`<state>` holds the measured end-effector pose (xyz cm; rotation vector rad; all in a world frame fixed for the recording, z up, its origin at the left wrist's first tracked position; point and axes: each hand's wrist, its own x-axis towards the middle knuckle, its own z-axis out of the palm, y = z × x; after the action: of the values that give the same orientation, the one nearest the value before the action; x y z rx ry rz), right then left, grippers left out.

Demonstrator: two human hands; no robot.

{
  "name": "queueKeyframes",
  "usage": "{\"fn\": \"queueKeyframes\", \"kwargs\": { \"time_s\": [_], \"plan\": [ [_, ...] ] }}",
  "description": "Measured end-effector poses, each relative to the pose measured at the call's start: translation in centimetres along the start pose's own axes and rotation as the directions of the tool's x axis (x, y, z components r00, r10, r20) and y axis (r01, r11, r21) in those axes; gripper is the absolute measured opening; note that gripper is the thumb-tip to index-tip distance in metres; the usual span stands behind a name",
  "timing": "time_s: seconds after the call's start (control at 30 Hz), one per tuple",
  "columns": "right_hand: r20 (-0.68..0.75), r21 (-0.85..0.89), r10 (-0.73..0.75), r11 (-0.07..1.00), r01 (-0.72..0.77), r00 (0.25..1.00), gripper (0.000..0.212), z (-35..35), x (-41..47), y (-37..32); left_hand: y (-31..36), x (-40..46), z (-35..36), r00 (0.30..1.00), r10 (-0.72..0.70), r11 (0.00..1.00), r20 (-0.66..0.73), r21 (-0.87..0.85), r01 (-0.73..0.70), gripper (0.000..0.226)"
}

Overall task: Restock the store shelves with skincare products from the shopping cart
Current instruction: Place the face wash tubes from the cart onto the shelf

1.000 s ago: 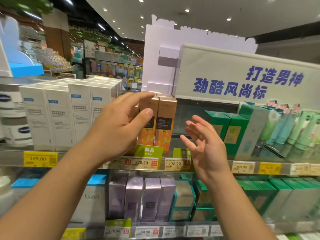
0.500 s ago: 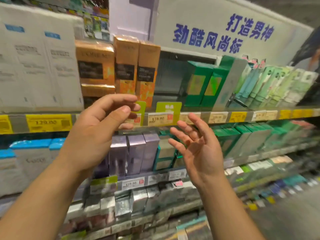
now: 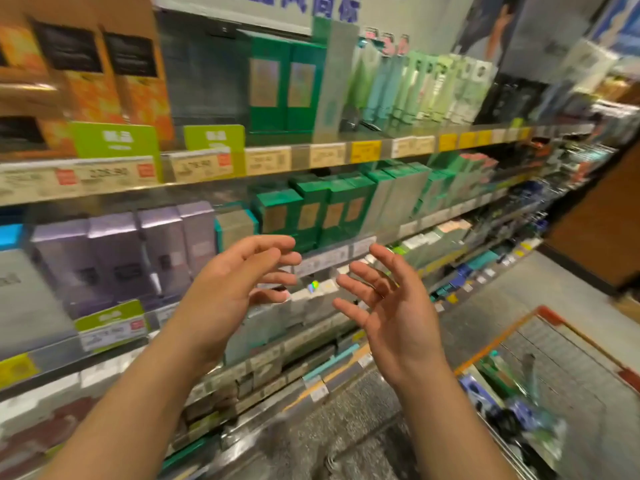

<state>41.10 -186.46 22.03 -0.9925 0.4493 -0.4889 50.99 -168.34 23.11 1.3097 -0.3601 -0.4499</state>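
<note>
Before the shelves (image 3: 207, 174), mid-frame: left hand (image 3: 228, 289) and right hand (image 3: 391, 306) raised side by side, near each other but not touching, both empty. Left hand with fingers loosely extended, slightly bent, thumb above them, holding nothing. Right hand with palm turned toward the left hand, fingers spread and relaxed, holding nothing. Neither hand in contact with any shelf or product. Upper shelf, left end: orange boxes (image 3: 114, 74) standing upright behind green tags (image 3: 117, 142). Upper shelf, middle: dark green boxes (image 3: 287, 84) upright side by side; to their right a row of pale green and blue tubes (image 3: 408, 88) reaching toward the right end. Front edge of upper shelf lined with price labels (image 3: 266, 161), print blurred, unreadable. Next shelf down: purple boxes (image 3: 138, 247) toward the left, green boxes (image 3: 325, 209) at the middle, just above the hands in the view. Lower shelves blurred; products not identifiable. Bottom right corner of view: shopping cart (image 3: 540, 317) with orange rim, standing on the floor (image 3: 346, 427) beside the shelves; packaged products (image 3: 512, 403) lying in its basket, blurred, kind not determinable.
</note>
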Motion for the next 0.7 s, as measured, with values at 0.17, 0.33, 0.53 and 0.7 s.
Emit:
{"fn": "queueKeyframes", "kwargs": {
  "time_s": [0.17, 0.33, 0.53, 0.7],
  "plan": [
    [-0.121, -0.021, -0.023, 1.000, 0.021, 0.992, 0.043, -7.7, -4.9, -2.3, -2.6, -2.6, 7.3, 0.986, -0.120, 0.993, 0.114, 0.016, 0.119, 0.024],
    [-0.242, 0.024, -0.017, 0.999, 0.024, 0.970, 0.047, -15.3, -10.1, -3.9, -5.1, -6.0, 14.2, 0.954, -0.199, 0.980, 0.223, 0.029, 0.197, 0.038],
    [-0.397, 0.094, 0.022, 0.995, 0.017, 0.918, 0.033, -22.8, -16.1, -4.9, -8.0, -9.2, 20.6, 0.909, -0.281, 0.960, 0.308, 0.077, 0.270, 0.025],
    [-0.498, 0.131, 0.030, 0.990, 0.041, 0.867, 0.035, -28.3, -20.8, -5.4, -10.3, -11.8, 26.0, 0.848, -0.352, 0.934, 0.396, 0.090, 0.346, 0.038]
  ]
}}
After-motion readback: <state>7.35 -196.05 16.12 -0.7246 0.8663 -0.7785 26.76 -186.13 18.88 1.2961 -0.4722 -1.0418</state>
